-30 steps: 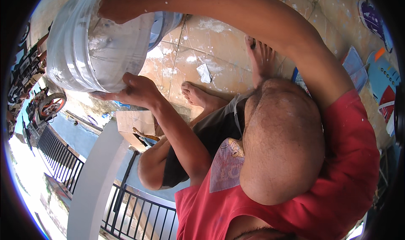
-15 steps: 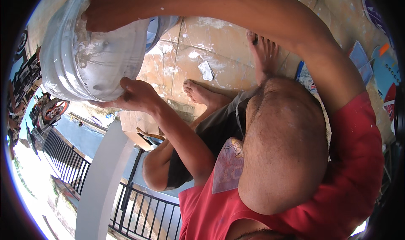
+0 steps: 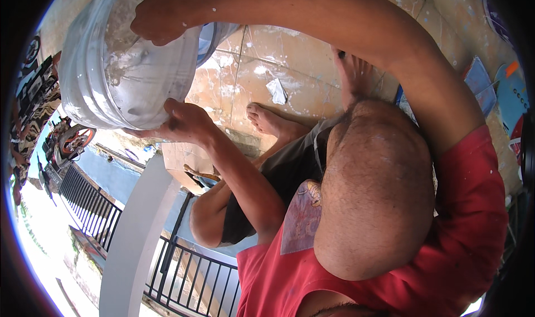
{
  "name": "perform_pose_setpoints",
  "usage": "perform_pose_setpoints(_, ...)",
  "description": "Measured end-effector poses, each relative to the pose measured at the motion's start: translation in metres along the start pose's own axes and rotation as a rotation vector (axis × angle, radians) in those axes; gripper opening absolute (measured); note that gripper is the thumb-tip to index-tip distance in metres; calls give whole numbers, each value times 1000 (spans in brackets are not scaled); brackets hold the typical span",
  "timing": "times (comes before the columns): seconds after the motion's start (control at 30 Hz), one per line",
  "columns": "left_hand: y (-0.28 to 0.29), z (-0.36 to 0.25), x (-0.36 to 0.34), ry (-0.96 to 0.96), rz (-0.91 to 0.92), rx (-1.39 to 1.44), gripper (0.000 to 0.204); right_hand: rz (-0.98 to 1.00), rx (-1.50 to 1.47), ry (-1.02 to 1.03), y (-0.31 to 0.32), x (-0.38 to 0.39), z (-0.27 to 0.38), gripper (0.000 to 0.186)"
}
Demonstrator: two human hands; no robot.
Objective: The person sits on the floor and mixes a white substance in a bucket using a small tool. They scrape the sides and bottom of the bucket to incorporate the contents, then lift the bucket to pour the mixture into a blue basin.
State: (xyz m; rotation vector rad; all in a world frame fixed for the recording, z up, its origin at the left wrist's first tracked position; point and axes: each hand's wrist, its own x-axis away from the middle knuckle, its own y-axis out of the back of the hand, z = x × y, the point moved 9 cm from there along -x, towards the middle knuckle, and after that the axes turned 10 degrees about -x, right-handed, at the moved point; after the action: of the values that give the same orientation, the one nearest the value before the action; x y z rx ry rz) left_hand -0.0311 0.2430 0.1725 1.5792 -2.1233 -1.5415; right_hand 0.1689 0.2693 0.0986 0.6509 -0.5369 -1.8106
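A translucent, whitish plastic bucket (image 3: 92, 66) is tilted at the upper left, with greyish smears on its wall. My left hand (image 3: 186, 124) grips its lower edge, thumb on the near side and fingers running underneath. Across the top of the view my right arm reaches over to the bucket. My right hand (image 3: 161, 18) is curled into a fist against or just over the smeared part. Whatever those fingers may hold is hidden.
Paint-spattered floor tiles (image 3: 301, 55) lie around my bare feet, with a white scrap (image 3: 276, 91) on them. Behind my left arm stands a cardboard box (image 3: 181, 161). A pale pillar (image 3: 131, 233), a black railing (image 3: 192, 278) and a motorcycle (image 3: 72, 144) are at the left.
My right hand has slid a little to the right and down along the bucket. The bucket and my left hand have shifted slightly to the right in view.
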Motion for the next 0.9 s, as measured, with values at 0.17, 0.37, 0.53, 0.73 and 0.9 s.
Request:
perform_pose_setpoints(0.17,-3,0,0,57,38,84,96,-93,76,-2,21,19,0,24)
perform_pose_setpoints(0.37,-2,3,-1,-33,43,-59,95,-260,254,108,42,11,12,18)
perform_pose_setpoints(0.53,-1,7,3,-22,10,-12,94,-58,138,46,34,22,14,21)
perform_pose_setpoints(0.73,-2,-1,3,-2,5,7,96,-102,69,-52,43,38,10,23)
perform_pose_setpoints(0.9,-5,-5,1,22,25,75,97,-350,96,-12,47,18,7,23)
